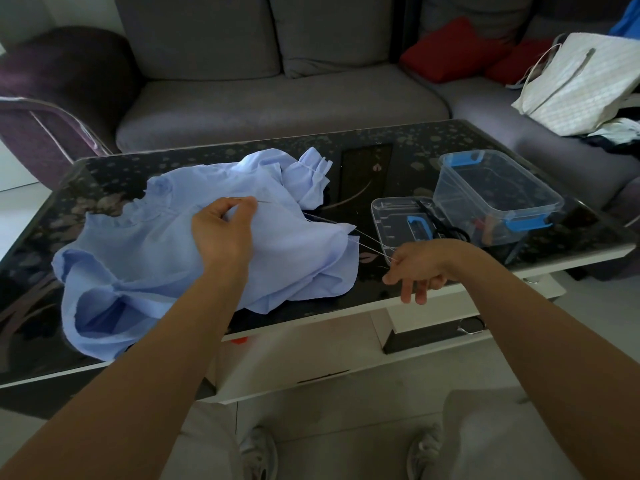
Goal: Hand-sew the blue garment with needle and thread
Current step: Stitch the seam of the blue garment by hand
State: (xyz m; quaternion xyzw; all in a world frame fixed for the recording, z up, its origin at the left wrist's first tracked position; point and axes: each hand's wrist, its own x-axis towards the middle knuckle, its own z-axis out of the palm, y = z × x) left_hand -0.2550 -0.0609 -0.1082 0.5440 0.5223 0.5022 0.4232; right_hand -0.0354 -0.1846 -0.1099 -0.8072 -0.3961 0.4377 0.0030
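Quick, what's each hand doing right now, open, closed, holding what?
Left hand: pinches the needle over the blue garment.
Right hand: pinches the thread, pulled taut from the garment.

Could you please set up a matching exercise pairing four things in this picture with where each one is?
1 blue garment
2 scissors
3 red cushion
4 thread

a on the sofa
b on the clear lid
c pinched by the right hand
d on the table, gripped by the left hand

Pairs: 1-d, 2-b, 3-a, 4-c

Bare forearms (pixel 145 368), pale grey trousers (pixel 491 434), grey-white sneakers (pixel 258 452).
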